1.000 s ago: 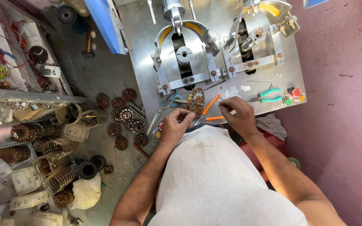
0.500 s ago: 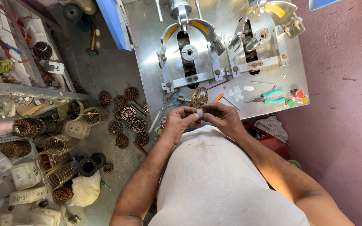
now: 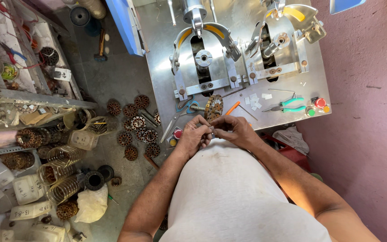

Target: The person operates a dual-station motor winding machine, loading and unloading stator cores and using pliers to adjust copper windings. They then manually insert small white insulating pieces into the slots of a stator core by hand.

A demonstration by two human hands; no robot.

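Note:
My left hand (image 3: 194, 135) and my right hand (image 3: 233, 129) meet at the near edge of a steel machine table (image 3: 238, 27), fingertips pinched together on something too small to make out. Just beyond them a round copper-wound motor stator (image 3: 214, 107) stands on a spindle, with an orange-handled tool (image 3: 232, 107) beside it. Neither hand touches the stator.
Two winding heads (image 3: 202, 58) (image 3: 277, 42) rise on the table. Green-handled pliers (image 3: 287, 105), white paper slips (image 3: 256, 101) and red buttons (image 3: 320, 102) lie right. Several stators (image 3: 135, 127) are scattered on the floor left, beside wire coils (image 3: 63, 188) and cluttered shelves (image 3: 19, 98). A pink wall (image 3: 368, 112) closes the right.
My right hand has left the orange-handled tool and come in to meet my left hand. Both now pinch together in front of the stator; the camera has moved closer.

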